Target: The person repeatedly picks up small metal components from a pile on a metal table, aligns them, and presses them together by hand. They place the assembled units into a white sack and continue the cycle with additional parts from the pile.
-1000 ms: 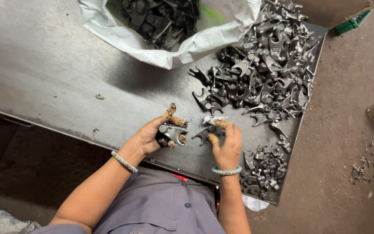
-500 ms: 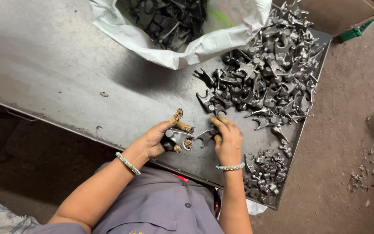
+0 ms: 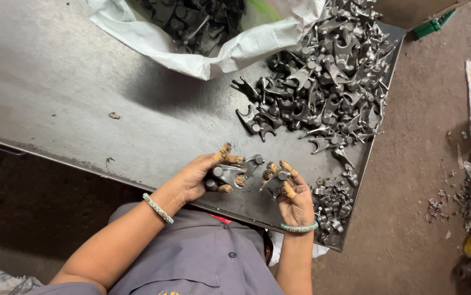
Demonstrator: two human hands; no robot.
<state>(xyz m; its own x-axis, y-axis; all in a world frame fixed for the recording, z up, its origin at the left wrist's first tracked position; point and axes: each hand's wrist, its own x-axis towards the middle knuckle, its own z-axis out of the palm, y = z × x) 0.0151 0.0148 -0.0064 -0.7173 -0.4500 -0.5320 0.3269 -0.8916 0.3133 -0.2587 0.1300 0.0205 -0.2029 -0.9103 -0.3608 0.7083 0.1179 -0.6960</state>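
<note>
Head view: against the pictures from a moment before, the person's hands have drawn closer together above the near edge of the steel table (image 3: 82, 98), and the two pieces they hold now nearly meet. That suggests the work has moved from picking a piece up to turning it over and checking it at close range.

The left hand (image 3: 205, 176) is closed around a grey forked metal casting (image 3: 234, 173), its round boss toward the palm and its prongs pointing right. The right hand (image 3: 292, 192) grips a second casting (image 3: 277, 181) of the same kind, fingers curled tight on it. The fingertips of both hands wear worn tan wraps, probably tape or cloth, though the view is too small to be sure. Each wrist carries a thin bangle.

Both castings look rough and dull grey, with a forked end and a short cylindrical hub. They sit just above the table, near the person's body.

Further back lies a big heap of castings (image 3: 328, 76), well apart from the hands. A white sack (image 3: 202, 57) holding more dark parts lies open at the far side. A small pile of short metal pieces (image 3: 331, 205) sits just right of the right hand
</note>
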